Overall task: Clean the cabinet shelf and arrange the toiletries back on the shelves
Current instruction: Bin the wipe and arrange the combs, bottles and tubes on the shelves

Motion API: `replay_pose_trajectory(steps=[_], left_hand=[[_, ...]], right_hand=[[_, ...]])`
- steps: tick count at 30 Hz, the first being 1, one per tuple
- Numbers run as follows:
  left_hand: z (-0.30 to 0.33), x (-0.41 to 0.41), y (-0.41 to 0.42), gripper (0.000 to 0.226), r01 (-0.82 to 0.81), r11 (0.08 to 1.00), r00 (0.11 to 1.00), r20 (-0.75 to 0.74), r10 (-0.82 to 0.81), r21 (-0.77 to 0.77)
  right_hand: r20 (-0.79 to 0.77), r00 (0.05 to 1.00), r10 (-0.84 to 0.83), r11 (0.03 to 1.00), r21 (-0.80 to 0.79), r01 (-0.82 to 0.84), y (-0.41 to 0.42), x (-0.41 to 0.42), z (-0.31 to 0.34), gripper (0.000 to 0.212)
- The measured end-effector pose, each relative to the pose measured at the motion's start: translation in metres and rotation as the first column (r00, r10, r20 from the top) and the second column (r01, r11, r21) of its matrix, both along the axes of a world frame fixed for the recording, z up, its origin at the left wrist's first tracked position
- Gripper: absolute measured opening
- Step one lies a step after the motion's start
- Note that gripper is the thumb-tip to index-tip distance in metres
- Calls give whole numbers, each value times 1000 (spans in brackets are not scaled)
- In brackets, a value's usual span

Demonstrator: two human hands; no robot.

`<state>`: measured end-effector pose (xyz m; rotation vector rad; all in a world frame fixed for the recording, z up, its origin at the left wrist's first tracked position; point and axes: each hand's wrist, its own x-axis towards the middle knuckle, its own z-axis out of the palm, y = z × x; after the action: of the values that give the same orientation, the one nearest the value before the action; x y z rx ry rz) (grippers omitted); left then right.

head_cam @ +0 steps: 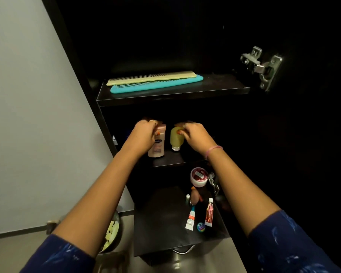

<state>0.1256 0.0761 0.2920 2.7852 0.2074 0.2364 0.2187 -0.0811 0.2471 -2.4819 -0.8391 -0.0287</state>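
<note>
Two bottles (158,142) on one shelf (169,161), each in a curled hand's grip (144,133).

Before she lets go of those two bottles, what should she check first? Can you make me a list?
1. Left hand holds the pink bottle: ok.
2. Right hand holds the yellow bottle: ok.
3. Pink bottle stands on the middle shelf: cannot tell.
4. Yellow bottle's cap sits flat on the shelf: cannot tell.
5. Combs lie tidy on the top shelf: ok.
6. Small tubes put back on a shelf: not ok, not yet.
</note>
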Motion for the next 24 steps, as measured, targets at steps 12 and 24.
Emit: replay_pose_trajectory(steps=[12, 24], left_hand=[[-9, 9, 9, 22, -66, 998, 997, -30, 65, -25], [-20, 5, 13, 33, -77, 997, 995, 68, 77, -14]], right_hand=[[-61, 997, 39, 999, -7, -40, 5, 4, -15, 34], [-58, 998, -12, 998, 69, 16, 1, 7, -15, 45]])
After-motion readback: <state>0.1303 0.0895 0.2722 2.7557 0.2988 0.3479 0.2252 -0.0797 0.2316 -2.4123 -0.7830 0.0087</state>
